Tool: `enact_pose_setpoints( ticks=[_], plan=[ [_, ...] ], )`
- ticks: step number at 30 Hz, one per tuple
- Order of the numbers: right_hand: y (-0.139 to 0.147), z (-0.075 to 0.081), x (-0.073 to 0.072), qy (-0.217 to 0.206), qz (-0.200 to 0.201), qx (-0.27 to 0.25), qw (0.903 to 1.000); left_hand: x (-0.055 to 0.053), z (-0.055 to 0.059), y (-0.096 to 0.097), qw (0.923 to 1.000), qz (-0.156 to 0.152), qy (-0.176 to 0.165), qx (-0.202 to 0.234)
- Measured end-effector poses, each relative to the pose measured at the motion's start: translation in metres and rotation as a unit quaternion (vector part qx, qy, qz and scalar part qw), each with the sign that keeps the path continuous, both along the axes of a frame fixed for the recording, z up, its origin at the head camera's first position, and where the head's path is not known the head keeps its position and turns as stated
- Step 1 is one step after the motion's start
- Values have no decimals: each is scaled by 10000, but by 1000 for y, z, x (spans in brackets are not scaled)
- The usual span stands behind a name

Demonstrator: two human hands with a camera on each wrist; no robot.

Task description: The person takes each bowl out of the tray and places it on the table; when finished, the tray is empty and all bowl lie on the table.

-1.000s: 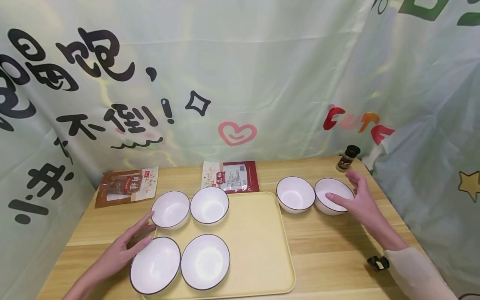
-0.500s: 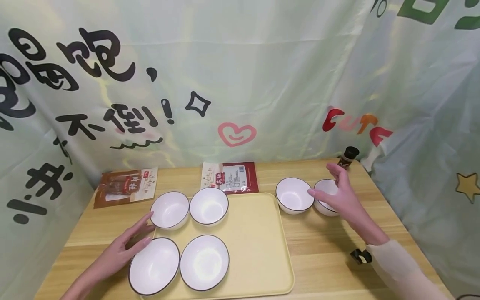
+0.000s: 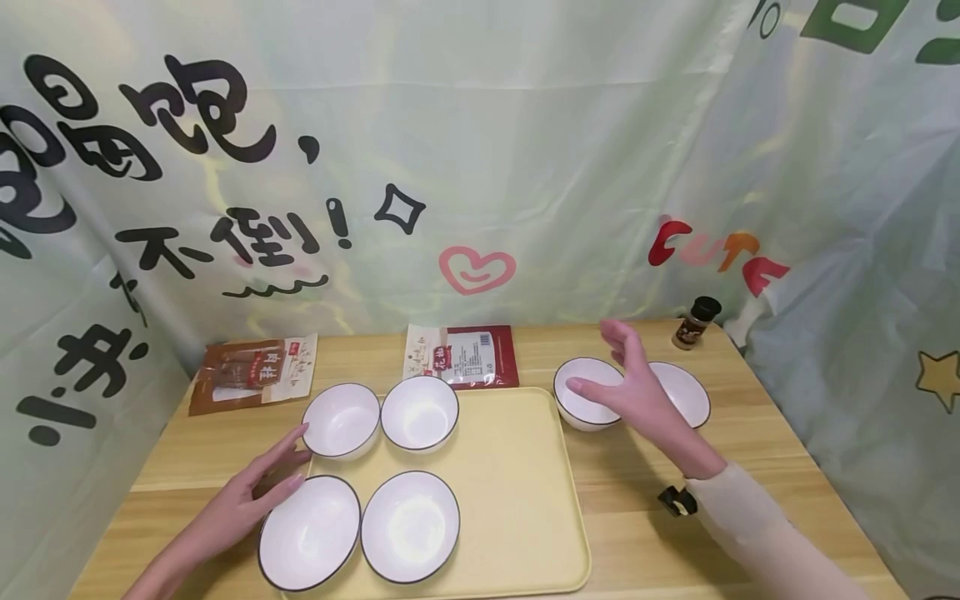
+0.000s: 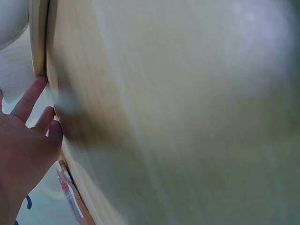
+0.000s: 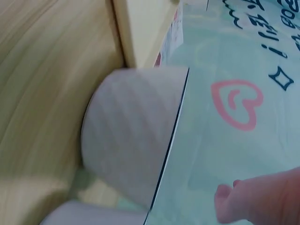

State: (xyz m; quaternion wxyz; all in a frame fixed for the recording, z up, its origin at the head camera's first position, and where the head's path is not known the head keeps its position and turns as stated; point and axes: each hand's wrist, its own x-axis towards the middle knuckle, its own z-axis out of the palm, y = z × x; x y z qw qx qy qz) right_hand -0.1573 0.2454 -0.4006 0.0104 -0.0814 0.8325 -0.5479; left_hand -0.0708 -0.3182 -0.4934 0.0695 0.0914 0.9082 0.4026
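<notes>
On the left part of a yellow tray (image 3: 517, 492) sit two pairs of white, dark-rimmed bowls, a back pair (image 3: 420, 412) and a front pair (image 3: 410, 527). My left hand (image 3: 243, 504) lies at the tray's left side by the left bowls; in the left wrist view its fingertips are at the tray's edge (image 4: 40, 42). Right of the tray stand two more bowls, a left one (image 3: 576, 407) and a right one (image 3: 684, 392). Over them hovers my right hand (image 3: 645, 408), thumb and fingers apart, holding nothing. The right wrist view shows a bowl's ribbed side (image 5: 131, 136) below the hand.
Behind the tray lie a brown food packet (image 3: 251, 373) and a red-and-white packet (image 3: 461, 357). A black-capped seasoning jar (image 3: 696, 323) stands at the back right corner of the wooden table (image 3: 615, 533). A printed cloth (image 3: 555, 167) hangs behind.
My right hand has moved left, from the right bowl to above the left bowl of that pair, uncovering part of the right bowl. The left hand and the bowls have stayed put.
</notes>
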Motion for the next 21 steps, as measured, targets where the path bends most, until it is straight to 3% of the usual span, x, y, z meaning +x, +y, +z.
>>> enact_pose_setpoints(
  ticks=[9,21],
  plan=[
    [-43,-13,-4,58,524,-333,9981,0,0,2,9996,40,-124,268],
    [-100,-26,-7,-306,1063,-389,9931,0,1,0,9998,-1,-142,111]
  ],
)
